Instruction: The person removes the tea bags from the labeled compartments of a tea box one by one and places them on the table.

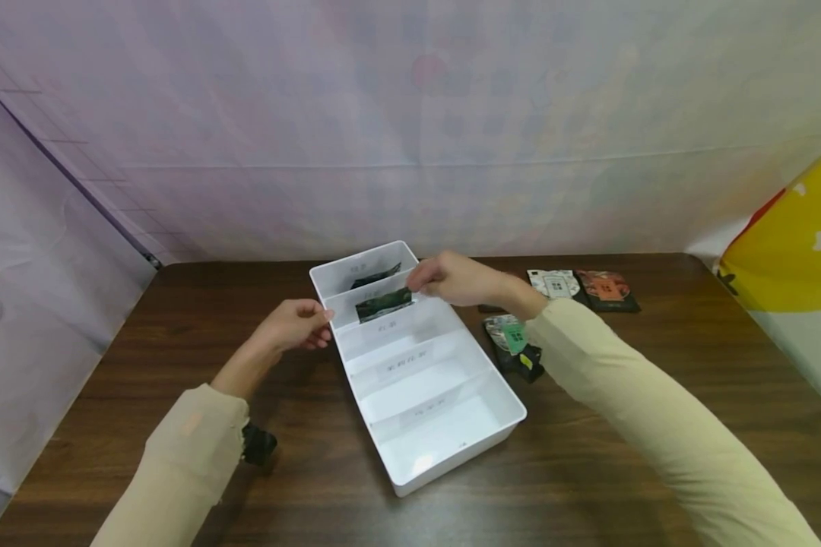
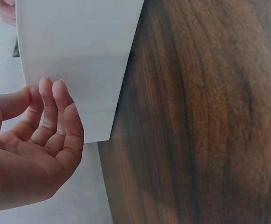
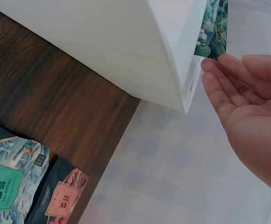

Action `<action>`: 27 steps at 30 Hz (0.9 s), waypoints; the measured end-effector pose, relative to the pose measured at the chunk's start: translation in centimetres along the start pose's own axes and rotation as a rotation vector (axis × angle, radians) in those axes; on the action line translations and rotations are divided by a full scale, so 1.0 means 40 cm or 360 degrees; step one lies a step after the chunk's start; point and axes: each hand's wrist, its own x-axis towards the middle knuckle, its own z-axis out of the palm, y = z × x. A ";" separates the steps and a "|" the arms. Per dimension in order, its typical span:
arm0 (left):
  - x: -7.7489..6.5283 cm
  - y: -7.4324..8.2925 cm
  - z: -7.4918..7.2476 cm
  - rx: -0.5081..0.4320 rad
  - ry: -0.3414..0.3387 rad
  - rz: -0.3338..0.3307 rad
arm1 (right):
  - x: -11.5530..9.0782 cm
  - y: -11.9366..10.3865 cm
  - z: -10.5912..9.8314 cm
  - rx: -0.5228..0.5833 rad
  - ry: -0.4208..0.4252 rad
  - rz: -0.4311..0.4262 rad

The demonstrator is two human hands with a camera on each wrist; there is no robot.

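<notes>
A long white divided box (image 1: 468,425) stands at a slant on the table, with faint writing on its dividers. My left hand (image 1: 294,327) pinches the box's left rim between thumb and forefinger; the other fingers curl loosely beside the outer wall (image 2: 79,46). My right hand (image 1: 461,279) holds a dark green tea packet (image 1: 383,305) by its right end, at the second compartment from the back. In the right wrist view the fingertips are at the corner of this leafy-patterned packet (image 3: 215,30). Another dark packet (image 1: 376,276) sits in the rearmost compartment.
Right of the box, partly behind my right forearm, lie a green-labelled tea packet (image 1: 509,334), a white-labelled packet (image 1: 554,282) and a red-labelled packet (image 1: 609,289). The brown wooden table (image 1: 144,395) ends at a pale curtain (image 1: 410,152). A yellow cloth (image 1: 794,243) hangs at right.
</notes>
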 end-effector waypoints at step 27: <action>0.004 0.001 0.000 0.0030 0.0008 -0.0037 | -0.078 -0.029 -0.114 0.0143 0.0312 0.0109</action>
